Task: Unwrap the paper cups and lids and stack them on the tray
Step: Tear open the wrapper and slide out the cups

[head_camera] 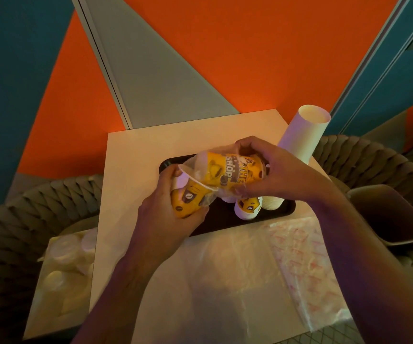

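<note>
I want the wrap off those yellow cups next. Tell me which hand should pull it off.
Probably the right hand: it already pinches the clear wrap around the far end of the yellow cups. The left hand grips the near end of the cups above the tray, so it can steady them.

Both bare forearms reach forward and meet over the middle. The left hand (170, 207) curls its fingers round what it holds; the right hand (272, 170) pinches from above, knuckles raised.

Pale square table (136, 170) carries dark tray (288, 209), tall white cup stack (304, 130), clear plastic wrappers (237, 269) at near edge.
</note>
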`<control>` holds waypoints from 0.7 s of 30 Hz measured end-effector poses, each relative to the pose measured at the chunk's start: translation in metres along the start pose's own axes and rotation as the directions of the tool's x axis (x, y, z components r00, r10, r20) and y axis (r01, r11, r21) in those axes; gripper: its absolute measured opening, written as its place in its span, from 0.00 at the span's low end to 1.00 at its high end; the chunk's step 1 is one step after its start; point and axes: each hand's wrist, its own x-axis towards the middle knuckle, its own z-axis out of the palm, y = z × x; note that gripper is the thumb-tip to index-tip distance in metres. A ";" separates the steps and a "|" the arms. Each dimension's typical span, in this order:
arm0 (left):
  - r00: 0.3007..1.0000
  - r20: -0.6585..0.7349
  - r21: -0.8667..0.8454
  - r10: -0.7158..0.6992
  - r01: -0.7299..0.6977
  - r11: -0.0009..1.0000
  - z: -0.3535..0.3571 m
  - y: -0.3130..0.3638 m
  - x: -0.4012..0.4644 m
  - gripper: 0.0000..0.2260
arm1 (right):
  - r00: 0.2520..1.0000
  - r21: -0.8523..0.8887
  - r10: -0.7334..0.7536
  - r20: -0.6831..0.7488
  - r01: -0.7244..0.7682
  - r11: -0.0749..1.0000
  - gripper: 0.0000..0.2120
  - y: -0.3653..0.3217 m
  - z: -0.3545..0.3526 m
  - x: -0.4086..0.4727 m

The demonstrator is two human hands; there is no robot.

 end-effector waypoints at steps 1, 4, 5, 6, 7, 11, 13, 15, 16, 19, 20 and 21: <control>1.000 -0.015 -0.007 0.007 -0.007 1.000 -0.001 0.002 0.001 0.34 | 1.000 -0.044 -0.012 0.004 0.012 0.999 0.31 -0.001 0.000 0.002; 0.999 -0.018 -0.022 0.029 -0.029 0.999 0.001 0.009 0.005 0.32 | 0.999 -0.132 -0.043 -0.020 0.040 0.990 0.32 -0.004 0.004 0.007; 0.999 -0.013 -0.025 0.033 -0.033 0.999 0.003 0.011 0.005 0.32 | 0.998 -0.149 -0.053 -0.034 0.048 0.988 0.32 -0.005 0.005 0.008; 0.999 -0.011 -0.029 0.034 -0.034 0.999 0.004 0.011 0.006 0.33 | 0.997 -0.162 -0.066 -0.049 0.057 0.985 0.31 -0.005 0.006 0.009; 0.999 -0.013 -0.033 0.032 -0.032 0.999 0.005 0.011 0.006 0.33 | 0.995 -0.173 -0.079 -0.063 0.067 0.983 0.31 -0.006 0.007 0.010; 0.999 -0.028 -0.024 0.019 -0.020 1.000 0.006 0.008 0.008 0.33 | 0.983 -0.257 -0.136 -0.124 0.101 0.961 0.29 0.004 0.007 0.013; 0.999 -0.052 -0.020 0.010 -0.012 1.000 0.005 0.004 0.008 0.35 | 0.972 -0.315 -0.152 -0.178 0.090 0.945 0.31 0.014 0.009 0.012; 0.998 -0.066 -0.022 0.007 -0.009 1.000 0.003 0.000 0.007 0.36 | 0.958 -0.312 -0.131 -0.257 0.046 0.949 0.34 0.029 0.013 0.009; 0.998 -0.067 -0.020 0.005 -0.007 1.000 0.002 -0.002 0.006 0.36 | 0.950 -0.272 -0.100 -0.296 0.016 0.962 0.33 0.036 0.015 0.006; 0.998 -0.069 -0.014 -0.003 0.002 1.000 0.001 -0.007 0.003 0.36 | 0.933 -0.113 0.005 -0.359 -0.049 0.992 0.31 0.055 0.024 -0.002; 0.998 -0.069 -0.010 -0.008 0.008 1.000 0.001 -0.008 0.002 0.36 | 0.925 -0.078 0.026 -0.380 -0.060 0.995 0.31 0.061 0.027 -0.004; 0.998 -0.067 -0.006 -0.013 0.013 1.000 0.001 -0.010 0.001 0.37 | 0.913 -0.046 0.042 -0.407 -0.067 0.997 0.31 0.066 0.029 -0.006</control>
